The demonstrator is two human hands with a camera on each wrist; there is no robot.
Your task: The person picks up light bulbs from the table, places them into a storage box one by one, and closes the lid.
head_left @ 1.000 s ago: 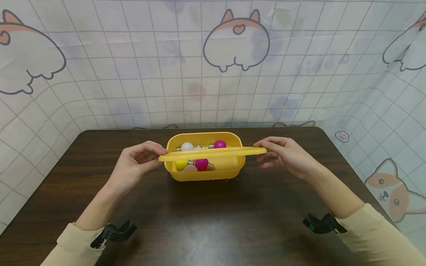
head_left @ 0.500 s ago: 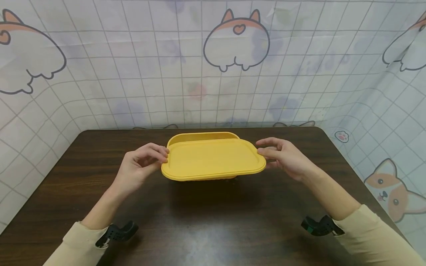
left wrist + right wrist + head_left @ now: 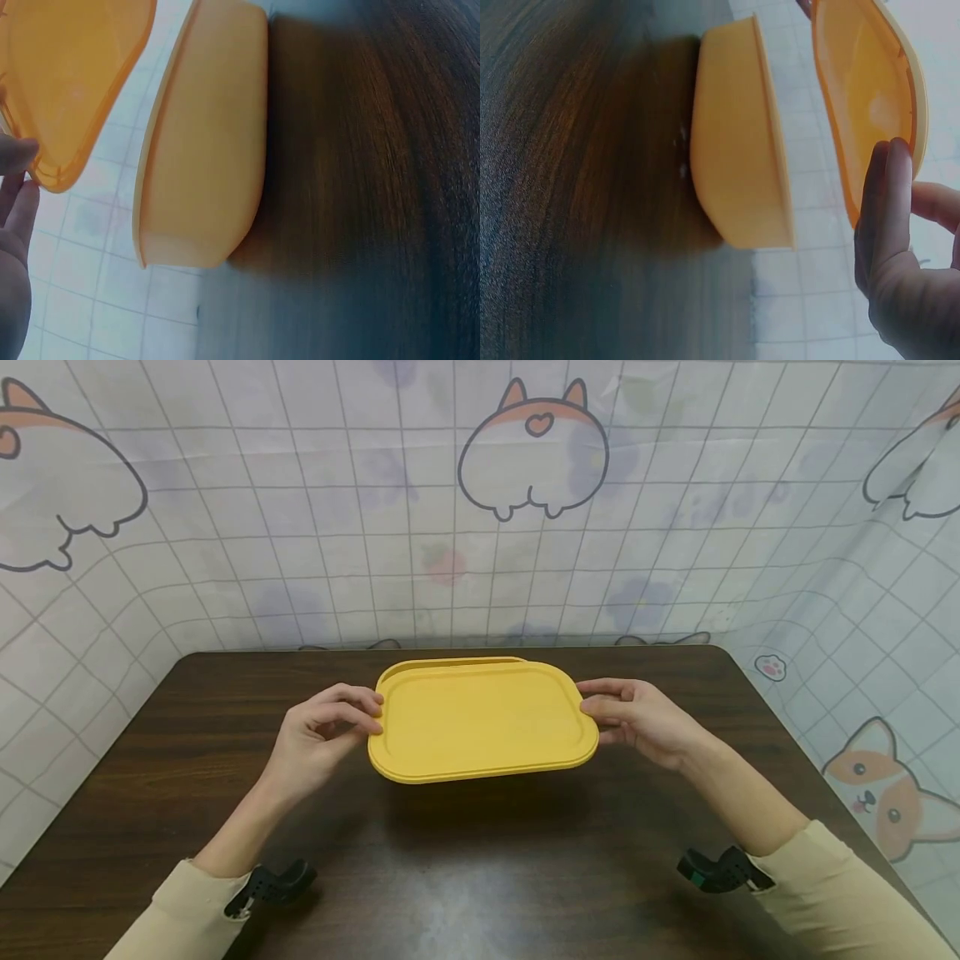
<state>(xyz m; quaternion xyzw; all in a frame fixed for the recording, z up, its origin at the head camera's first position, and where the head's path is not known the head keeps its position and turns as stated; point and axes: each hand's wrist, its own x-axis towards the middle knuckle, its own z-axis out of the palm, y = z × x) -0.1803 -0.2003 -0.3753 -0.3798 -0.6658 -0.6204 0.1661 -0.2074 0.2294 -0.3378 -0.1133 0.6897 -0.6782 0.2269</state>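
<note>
A yellow lid (image 3: 483, 718) is held level-ish above a yellow box (image 3: 206, 142), with a gap between them in both wrist views. My left hand (image 3: 318, 731) pinches the lid's left end between thumb and fingers. At the opposite end my right hand (image 3: 637, 718) grips the lid, its thumb on top and fingers beneath, as the right wrist view shows. From the head, the lid covers nearly all of the box; only a strip of its back rim (image 3: 450, 662) shows. What lies inside the box is hidden now.
The box stands on a dark wooden table (image 3: 465, 860). Behind the table hangs a pale gridded cloth (image 3: 322, 527) with cartoon dogs, and it runs along the sides too. A black wrist device (image 3: 273, 887) sits at each cuff.
The lid has tipped from nearly edge-on to showing its top face, and now hides the light bulbs seen in the box earlier. Both hands stay at its ends, the left slightly further right.
</note>
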